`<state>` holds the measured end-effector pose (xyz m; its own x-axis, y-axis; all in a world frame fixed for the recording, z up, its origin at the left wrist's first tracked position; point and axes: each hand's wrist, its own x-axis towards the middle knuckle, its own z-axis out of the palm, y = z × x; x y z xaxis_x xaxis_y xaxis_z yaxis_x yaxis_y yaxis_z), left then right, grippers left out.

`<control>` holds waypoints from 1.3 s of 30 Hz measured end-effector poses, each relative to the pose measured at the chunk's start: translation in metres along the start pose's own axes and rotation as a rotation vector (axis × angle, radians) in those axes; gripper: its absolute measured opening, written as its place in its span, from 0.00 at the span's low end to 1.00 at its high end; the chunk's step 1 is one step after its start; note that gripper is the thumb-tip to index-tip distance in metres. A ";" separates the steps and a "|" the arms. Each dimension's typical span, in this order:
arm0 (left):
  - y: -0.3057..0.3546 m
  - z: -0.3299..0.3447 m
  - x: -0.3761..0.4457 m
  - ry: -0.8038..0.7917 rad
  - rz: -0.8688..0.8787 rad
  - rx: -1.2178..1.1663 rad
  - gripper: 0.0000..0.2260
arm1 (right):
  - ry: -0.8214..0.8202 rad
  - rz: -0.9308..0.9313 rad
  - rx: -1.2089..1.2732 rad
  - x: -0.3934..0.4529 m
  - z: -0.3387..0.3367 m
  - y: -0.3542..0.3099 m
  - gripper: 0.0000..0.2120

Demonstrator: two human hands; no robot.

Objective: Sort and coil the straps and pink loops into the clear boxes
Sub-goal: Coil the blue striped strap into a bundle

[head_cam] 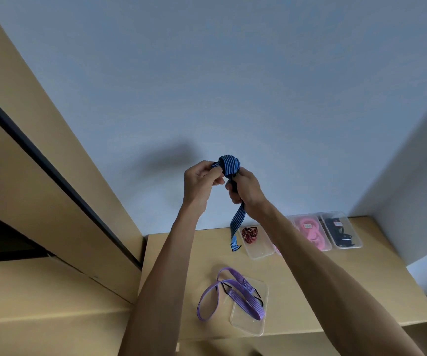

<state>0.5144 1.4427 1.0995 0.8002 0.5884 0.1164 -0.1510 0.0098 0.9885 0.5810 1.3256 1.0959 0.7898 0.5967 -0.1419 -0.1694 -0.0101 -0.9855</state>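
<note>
We are gripping the blue strap's (229, 167) coil in both hands, left hand (200, 181) and right hand (244, 189), at frame centre, its tail hanging straight down below the right hand.

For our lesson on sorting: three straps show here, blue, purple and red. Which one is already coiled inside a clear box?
The red strap, coiled inside the leftmost clear box. The blue strap is held in both hands; the purple strap lies loose.

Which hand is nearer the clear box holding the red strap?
Right. The right hand is raised above the box with the red strap, gripping the blue strap; the left hand holds the coil's other side, further left.
</note>
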 end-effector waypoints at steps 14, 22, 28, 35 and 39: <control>0.011 -0.009 -0.001 0.154 0.160 0.052 0.04 | 0.154 -0.342 -0.519 -0.009 0.022 0.002 0.11; 0.019 -0.013 0.004 0.275 0.296 0.269 0.02 | 0.157 -0.294 -0.259 -0.014 0.019 -0.020 0.11; 0.018 -0.021 0.008 0.154 0.468 0.782 0.05 | 0.258 -0.471 -0.745 -0.009 0.013 -0.030 0.07; 0.004 -0.032 0.004 -0.148 0.232 0.711 0.07 | 0.186 -0.489 -0.779 -0.004 -0.008 -0.027 0.08; 0.008 -0.036 0.003 -0.271 0.098 0.450 0.10 | 0.122 -0.316 -0.431 0.003 -0.022 -0.028 0.07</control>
<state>0.4943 1.4736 1.1042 0.9251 0.3386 0.1718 -0.0158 -0.4177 0.9085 0.6006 1.3102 1.1212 0.8299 0.5270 0.1828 0.3239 -0.1885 -0.9271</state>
